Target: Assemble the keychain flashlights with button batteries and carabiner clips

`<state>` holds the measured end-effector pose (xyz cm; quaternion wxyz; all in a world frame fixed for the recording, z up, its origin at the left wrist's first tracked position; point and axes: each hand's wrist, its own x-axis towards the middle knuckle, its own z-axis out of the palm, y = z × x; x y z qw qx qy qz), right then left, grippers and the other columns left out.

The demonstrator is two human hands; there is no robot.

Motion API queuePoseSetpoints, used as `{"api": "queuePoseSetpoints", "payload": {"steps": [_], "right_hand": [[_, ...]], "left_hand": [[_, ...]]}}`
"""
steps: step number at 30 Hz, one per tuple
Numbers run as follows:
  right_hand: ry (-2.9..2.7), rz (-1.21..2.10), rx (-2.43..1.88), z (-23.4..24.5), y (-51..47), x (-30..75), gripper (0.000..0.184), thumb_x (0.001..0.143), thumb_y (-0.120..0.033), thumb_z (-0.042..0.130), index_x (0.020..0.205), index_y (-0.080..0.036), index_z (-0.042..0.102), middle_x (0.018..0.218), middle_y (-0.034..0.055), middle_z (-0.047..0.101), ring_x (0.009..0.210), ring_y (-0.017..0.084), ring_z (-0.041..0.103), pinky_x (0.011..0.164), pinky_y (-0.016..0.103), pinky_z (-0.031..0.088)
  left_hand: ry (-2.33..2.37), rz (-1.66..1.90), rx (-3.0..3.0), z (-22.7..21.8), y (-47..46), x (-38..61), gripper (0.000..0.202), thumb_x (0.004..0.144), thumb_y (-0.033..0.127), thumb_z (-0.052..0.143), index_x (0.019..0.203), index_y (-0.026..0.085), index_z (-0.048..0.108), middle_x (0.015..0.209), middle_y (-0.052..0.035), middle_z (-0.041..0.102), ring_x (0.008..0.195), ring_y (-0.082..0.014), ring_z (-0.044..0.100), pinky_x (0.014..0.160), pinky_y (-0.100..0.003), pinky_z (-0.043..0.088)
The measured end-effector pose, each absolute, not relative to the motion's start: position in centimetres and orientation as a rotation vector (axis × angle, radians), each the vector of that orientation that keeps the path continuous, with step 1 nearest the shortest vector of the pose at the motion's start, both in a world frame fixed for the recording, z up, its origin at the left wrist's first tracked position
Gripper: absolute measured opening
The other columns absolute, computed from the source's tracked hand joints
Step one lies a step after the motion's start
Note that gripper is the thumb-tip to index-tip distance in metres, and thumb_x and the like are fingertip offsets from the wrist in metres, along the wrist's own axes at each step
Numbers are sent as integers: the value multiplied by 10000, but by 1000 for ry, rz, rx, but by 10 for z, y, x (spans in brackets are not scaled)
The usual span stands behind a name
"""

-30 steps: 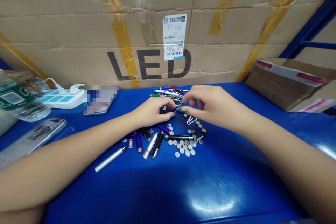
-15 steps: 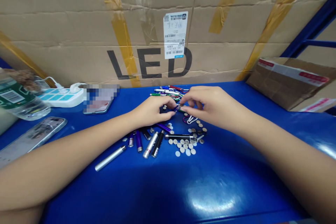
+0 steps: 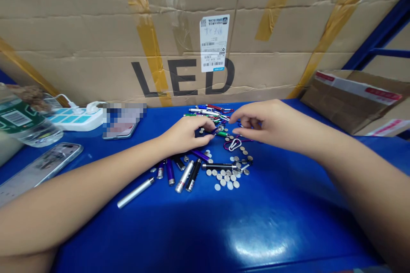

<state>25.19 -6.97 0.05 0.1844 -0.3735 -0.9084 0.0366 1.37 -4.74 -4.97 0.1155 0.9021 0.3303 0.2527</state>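
My left hand (image 3: 187, 133) rests on the blue table (image 3: 205, 230) with its fingers pinched round a small dark purple tube. My right hand (image 3: 262, 124) hovers just right of it, fingers curled and pinched on something I cannot make out. Below my hands lie several small metal flashlight tubes (image 3: 184, 175), silver, purple and black, and a long silver tube (image 3: 135, 193). A scatter of button cell batteries (image 3: 226, 179) lies beside them. A white carabiner clip (image 3: 235, 144) sits under my right hand. More coloured flashlights with clips (image 3: 208, 112) are heaped behind my hands.
A big cardboard box marked LED (image 3: 182, 77) stands along the back. A smaller open carton (image 3: 352, 98) sits at the right. At the left are a power strip (image 3: 77, 118), a phone (image 3: 120, 130), a second phone (image 3: 38, 169) and a plastic bottle (image 3: 24, 121).
My right hand has drawn away to the right from my left hand; before, their fingertips met over the small tube. The left hand has stayed in place.
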Motion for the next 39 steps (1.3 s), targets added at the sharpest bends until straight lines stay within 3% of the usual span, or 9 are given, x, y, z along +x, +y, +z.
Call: {"api": "queuePoseSetpoints", "payload": {"steps": [12, 17, 21, 29, 33, 39], "right_hand": [[-2679, -233, -977, -8, -80, 235, 192, 857, -249, 588, 1035, -255, 659, 891, 3, 715, 705, 149, 622, 587, 242, 370], [-2672, -316, -1084, -8, -80, 236, 187, 861, -269, 582, 1031, -251, 656, 847, 4, 709, 690, 160, 614, 571, 249, 358], [-2701, -264, -1140, -9, -77, 235, 139, 864, -277, 569, 951, -241, 671, 769, 2, 680, 648, 149, 584, 554, 246, 339], [-2582, 18, -1057, -7, -72, 240, 184, 867, -292, 538, 974, -223, 671, 696, -15, 647, 582, 110, 532, 551, 232, 334], [-2494, 147, -1281, 1, -69, 254, 165, 819, -304, 547, 890, -216, 668, 591, -33, 597, 509, 105, 496, 501, 232, 325], [-2870, 434, -1453, -3, -64, 259, 151, 761, -295, 560, 793, -252, 701, 736, -10, 678, 604, 138, 567, 523, 248, 356]], "left_hand": [[926, 790, 2766, -51, -44, 13, 99, 830, 225, 603, 920, 188, 616, 899, 12, 698, 851, -145, 647, 779, -254, 460], [964, 824, 2787, -51, -43, 14, 86, 825, 230, 617, 895, 180, 614, 875, 17, 697, 814, -134, 644, 742, -238, 455], [975, 799, 2799, -52, -42, 14, 105, 835, 237, 609, 925, 185, 628, 908, 11, 708, 846, -145, 653, 774, -254, 459], [1025, 770, 2790, -52, -43, 13, 125, 843, 251, 593, 942, 185, 630, 926, -3, 711, 854, -157, 655, 783, -275, 474], [1052, 782, 2769, -53, -42, 13, 138, 832, 269, 604, 933, 178, 633, 911, -17, 711, 841, -162, 657, 770, -280, 492], [1056, 770, 2766, -54, -41, 13, 157, 834, 283, 600, 945, 180, 639, 923, -21, 710, 857, -166, 657, 789, -286, 500]]}}
